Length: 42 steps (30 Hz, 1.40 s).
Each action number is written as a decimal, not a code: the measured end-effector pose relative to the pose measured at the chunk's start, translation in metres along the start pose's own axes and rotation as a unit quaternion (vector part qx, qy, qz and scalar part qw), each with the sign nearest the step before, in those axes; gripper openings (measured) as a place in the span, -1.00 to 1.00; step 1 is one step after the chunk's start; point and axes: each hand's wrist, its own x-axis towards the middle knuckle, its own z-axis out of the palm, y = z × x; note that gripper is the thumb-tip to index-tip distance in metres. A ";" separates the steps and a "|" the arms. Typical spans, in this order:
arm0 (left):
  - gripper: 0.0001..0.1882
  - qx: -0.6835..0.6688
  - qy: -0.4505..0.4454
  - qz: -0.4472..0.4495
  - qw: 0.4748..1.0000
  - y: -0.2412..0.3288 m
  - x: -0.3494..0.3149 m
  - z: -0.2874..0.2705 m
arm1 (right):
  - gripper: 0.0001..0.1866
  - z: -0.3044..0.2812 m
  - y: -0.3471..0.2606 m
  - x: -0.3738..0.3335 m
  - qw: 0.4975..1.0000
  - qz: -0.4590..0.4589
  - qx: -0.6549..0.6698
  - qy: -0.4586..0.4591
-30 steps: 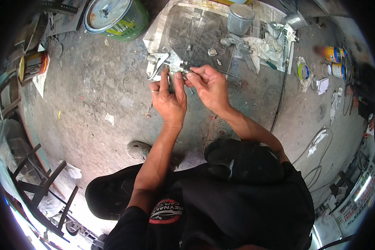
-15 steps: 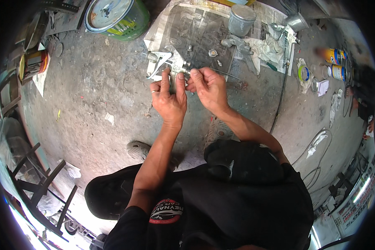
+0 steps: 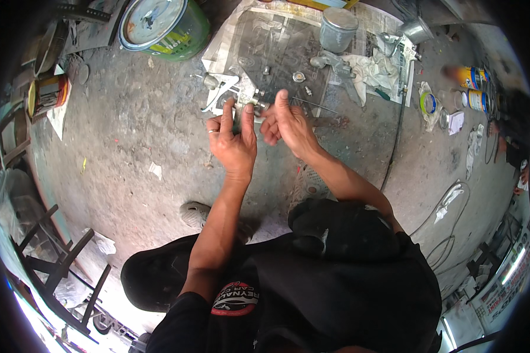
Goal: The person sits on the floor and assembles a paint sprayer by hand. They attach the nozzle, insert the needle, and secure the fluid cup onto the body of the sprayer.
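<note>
My left hand point(image 3: 234, 150) grips a silver spray gun point(image 3: 246, 87) over the near edge of the newspaper point(image 3: 224, 44). Its thumb and forefinger close on the gun body, and the remaining fingers curl beneath. To the right of the gun's end, my right hand point(image 3: 295, 130) is apart from it, thumb raised and fingers loosely spread; the fingertips are slightly blurred. Beyond the hands lie a thin metal rod point(image 3: 319, 107), a round metal cap point(image 3: 299, 77) and small fittings point(image 3: 309, 91). Another spray gun point(image 3: 343, 69) rests beside a crumpled white cloth point(image 3: 376, 72).
A grey lidded cup point(image 3: 338, 30) stands on the newspaper. At the far left is a large green paint bucket point(image 3: 185, 35); a smaller can point(image 3: 46, 94) sits left. Yellow-and-blue cans point(image 3: 476, 101) stand right. A hose point(image 3: 396, 141) crosses the concrete floor point(image 3: 118, 159).
My right hand has come off the gun's end and opened, its thumb lifting away. The left hand, still on the spray gun, has shifted slightly left.
</note>
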 end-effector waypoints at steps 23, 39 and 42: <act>-0.64 -0.027 -0.028 0.011 0.999 0.012 -0.004 -0.003 | -0.50 -0.013 -0.005 -0.001 0.975 -0.059 -0.213 -0.014; -0.65 -0.012 -0.026 -0.003 1.000 0.010 -0.004 -0.004 | -0.44 -0.020 0.022 0.007 0.980 -0.148 -0.131 -0.016; -0.66 -0.007 -0.024 0.027 0.999 0.011 -0.004 -0.002 | -0.39 -0.001 0.018 0.001 0.855 -0.367 -0.335 0.150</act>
